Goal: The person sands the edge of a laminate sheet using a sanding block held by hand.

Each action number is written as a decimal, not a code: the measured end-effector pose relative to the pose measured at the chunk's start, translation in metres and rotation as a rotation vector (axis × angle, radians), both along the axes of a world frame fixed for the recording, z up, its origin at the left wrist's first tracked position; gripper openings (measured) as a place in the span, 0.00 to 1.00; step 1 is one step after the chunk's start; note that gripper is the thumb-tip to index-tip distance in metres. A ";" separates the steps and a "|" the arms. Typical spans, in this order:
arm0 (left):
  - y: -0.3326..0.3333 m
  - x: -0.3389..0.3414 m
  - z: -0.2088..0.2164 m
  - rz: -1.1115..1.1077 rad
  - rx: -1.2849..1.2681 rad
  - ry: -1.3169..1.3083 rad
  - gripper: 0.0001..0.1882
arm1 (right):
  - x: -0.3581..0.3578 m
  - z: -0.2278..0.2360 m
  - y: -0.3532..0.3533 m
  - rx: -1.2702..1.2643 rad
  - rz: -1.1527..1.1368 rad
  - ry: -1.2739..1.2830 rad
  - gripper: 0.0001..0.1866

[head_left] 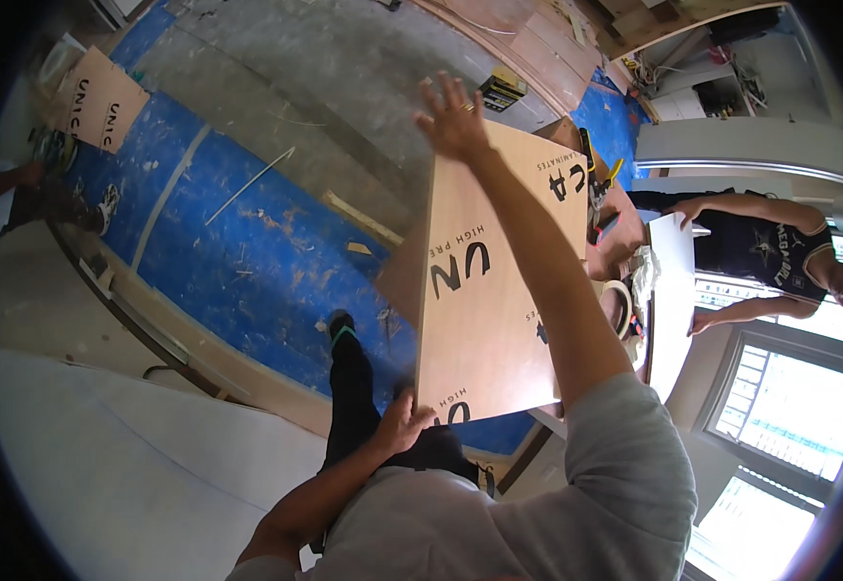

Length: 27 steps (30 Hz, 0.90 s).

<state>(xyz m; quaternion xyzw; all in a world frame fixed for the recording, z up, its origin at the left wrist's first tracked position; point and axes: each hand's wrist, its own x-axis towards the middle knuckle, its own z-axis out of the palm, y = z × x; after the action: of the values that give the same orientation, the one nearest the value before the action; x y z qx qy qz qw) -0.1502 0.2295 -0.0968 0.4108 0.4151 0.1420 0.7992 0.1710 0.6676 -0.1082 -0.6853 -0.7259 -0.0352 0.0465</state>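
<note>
A wood-coloured laminate board (499,329) with dark print lies tilted in front of me. My left hand (404,424) is closed on its near left corner, thumb on top. Across the board reaches my right arm; my right hand (455,121) lies at the far left corner with fingers spread beyond the edge. Whether its palm presses on the board is hidden. Just past the board's right edge are a roll of tape (617,308), a crumpled clear plastic wrap (644,276) and a yellow-and-black hand tool (615,174).
On the right a co-worker (765,242) in a dark sleeveless top holds a white panel (671,300). Another person (29,184) stands far left beside a printed board (102,97). Blue floor covering (257,261) carries a thin white rod (247,186) and wood scraps (358,249).
</note>
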 end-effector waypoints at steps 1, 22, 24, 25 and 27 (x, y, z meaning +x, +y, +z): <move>0.000 0.001 -0.002 -0.027 0.004 0.019 0.21 | 0.028 0.001 0.016 -0.013 -0.090 -0.007 0.37; 0.002 0.004 0.010 -0.063 0.042 0.070 0.21 | -0.111 0.048 -0.329 -0.207 0.160 0.295 0.38; 0.005 0.003 0.016 -0.077 0.024 0.068 0.22 | -0.111 0.044 -0.345 -0.192 0.132 0.328 0.37; 0.006 0.004 0.019 -0.064 0.033 0.061 0.22 | -0.110 0.044 -0.347 -0.174 0.092 0.316 0.37; 0.011 0.005 0.025 -0.080 0.038 0.073 0.23 | -0.107 0.045 -0.340 -0.140 0.050 0.305 0.38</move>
<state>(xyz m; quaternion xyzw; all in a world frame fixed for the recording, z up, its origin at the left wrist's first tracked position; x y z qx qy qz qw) -0.1450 0.2401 -0.0717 0.4473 0.4245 0.1026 0.7805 0.0641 0.3276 -0.0629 -0.6658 -0.7281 0.1208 0.1092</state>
